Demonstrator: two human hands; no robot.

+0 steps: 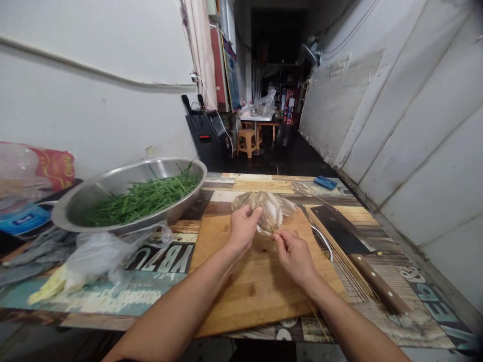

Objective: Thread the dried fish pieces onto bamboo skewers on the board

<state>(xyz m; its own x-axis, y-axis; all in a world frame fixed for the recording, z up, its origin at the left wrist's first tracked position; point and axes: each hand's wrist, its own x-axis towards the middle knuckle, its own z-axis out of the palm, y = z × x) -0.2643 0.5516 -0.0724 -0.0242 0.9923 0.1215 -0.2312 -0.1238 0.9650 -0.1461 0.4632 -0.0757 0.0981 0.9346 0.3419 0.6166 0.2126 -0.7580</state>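
Observation:
Over the far part of a wooden cutting board [245,286], my left hand [243,229] is closed on a flat, pale brown piece that looks like dried fish [270,213]. My right hand [294,254] pinches a thin bamboo skewer [320,322] at the near edge of this piece; its other end shows below my right wrist. How far the skewer runs into the fish I cannot tell. More such flat pieces [245,199] lie behind my left hand at the board's far edge. Farther back, a similar piece [302,188] lies on the table with a skewer in it.
Right of the board lie a bundle of bamboo skewers [345,266] and a cleaver [339,231] with a wooden handle. A blue plastic object [325,182] lies behind them. At left stand a steel basin [181,208] of cut green leaves and a crumpled plastic bag [101,254].

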